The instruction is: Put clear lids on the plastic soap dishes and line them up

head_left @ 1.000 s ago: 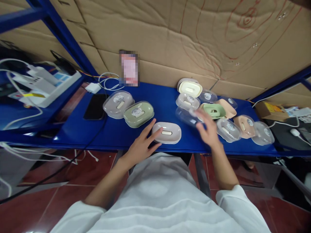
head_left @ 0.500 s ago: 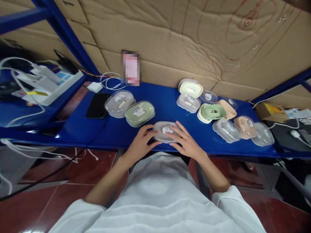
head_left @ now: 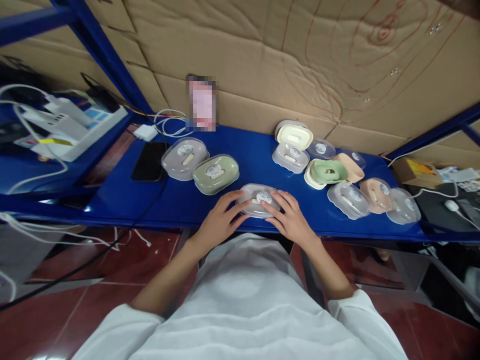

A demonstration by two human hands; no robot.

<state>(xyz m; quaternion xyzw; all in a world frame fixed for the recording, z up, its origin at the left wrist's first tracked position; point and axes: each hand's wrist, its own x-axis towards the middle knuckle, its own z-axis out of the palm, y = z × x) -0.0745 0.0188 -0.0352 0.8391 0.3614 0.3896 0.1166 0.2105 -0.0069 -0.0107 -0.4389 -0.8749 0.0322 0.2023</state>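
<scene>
Head view: left hand [head_left: 219, 223] and right hand [head_left: 288, 219] grasp the lidded soap box [head_left: 258, 200], hiding its sides, at the blue shelf's [head_left: 180, 202] front edge; cardboard wall [head_left: 262, 60] behind.

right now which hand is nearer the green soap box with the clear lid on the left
Left. The left hand rests on the grey soap box, just below the green soap box. The right hand holds the grey box's far side, farther away.

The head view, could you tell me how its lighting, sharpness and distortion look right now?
Head view: dim, bluish light; both hands, left and right, and the lidded soap box between them are fairly sharp; soft glare along the blue shelf front edge; wide-angle bending curves the shelf frame; one propped card is pixelated.
</scene>
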